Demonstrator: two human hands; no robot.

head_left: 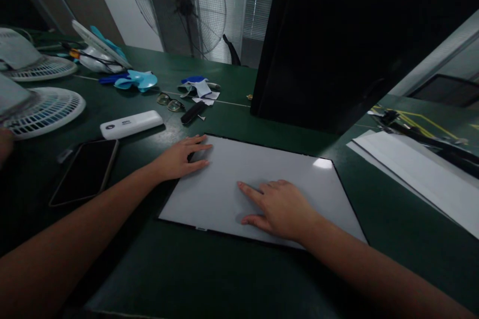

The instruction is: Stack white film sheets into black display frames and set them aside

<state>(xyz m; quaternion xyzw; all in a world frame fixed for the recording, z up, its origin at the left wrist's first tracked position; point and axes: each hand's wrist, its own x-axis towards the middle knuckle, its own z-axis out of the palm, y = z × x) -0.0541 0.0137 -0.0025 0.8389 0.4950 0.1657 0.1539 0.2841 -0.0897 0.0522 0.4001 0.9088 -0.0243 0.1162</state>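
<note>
A flat white panel point(224, 199) with a thin black frame lies on the green tabletop point(179, 269). It looks like a display backlight panel, and light glares near its far right corner. My left hand point(183, 157) rests at the far left corner of this panel, fingers spread over its edge. Lower and to the right, my right hand point(280, 204) lies on the white surface. Its index finger and thumb stretch out to the left, while the other fingers are partly bent. Neither hand shows anything held in it.
Left of the panel lie a phone point(88, 172), a white oblong device point(131, 124), glasses point(170, 102) and a black-handled tool point(193, 112). A large black screen point(337, 50) stands behind. White sheets point(422, 174) lie right. Fans point(48, 109) and another person's hand point(5, 144) are far left.
</note>
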